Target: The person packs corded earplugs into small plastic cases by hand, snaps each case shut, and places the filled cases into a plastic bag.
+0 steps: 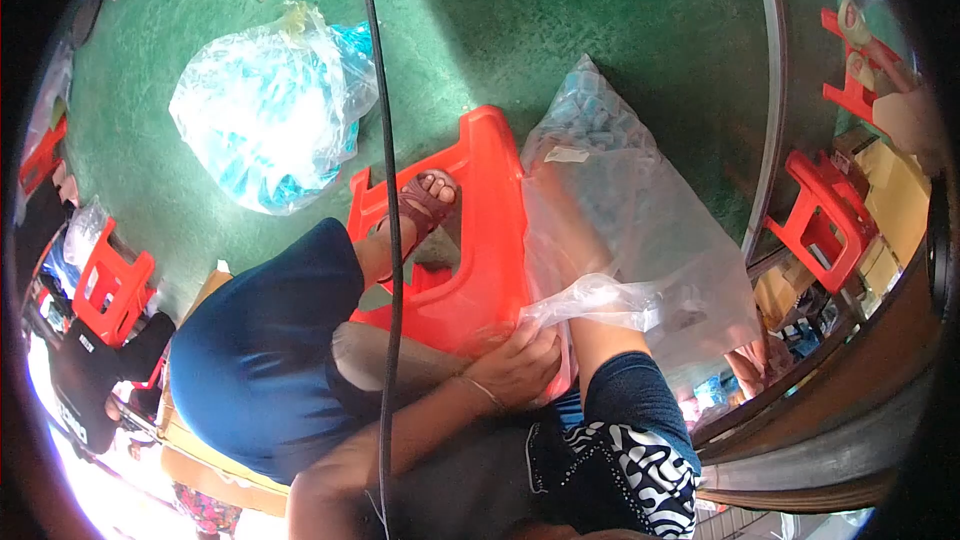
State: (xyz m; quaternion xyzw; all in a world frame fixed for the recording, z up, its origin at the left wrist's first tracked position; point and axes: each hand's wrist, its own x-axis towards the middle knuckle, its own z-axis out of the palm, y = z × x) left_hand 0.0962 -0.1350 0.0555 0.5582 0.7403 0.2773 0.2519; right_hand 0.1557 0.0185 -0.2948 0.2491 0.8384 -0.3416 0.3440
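Observation:
My left hand [515,365] is closed on the gathered edge of a clear plastic bag [690,270], beside the red plastic stool [490,210]. Small pale-blue pieces [590,105] fill the far end of this bag, which lies on the green floor. My right forearm [597,340], with a dark blue sleeve above it, reaches into the bag. Through the cloudy plastic the arm runs towards the pieces; my right hand's fingers cannot be made out. Bunched plastic [610,302] lies across the forearm.
Another clear bag [270,110] with bright blue contents rests on the floor at upper left. A black cable [385,190] hangs across the view. Red stools [112,285] [825,220] stand at both sides. A person in black [85,380] is at far left.

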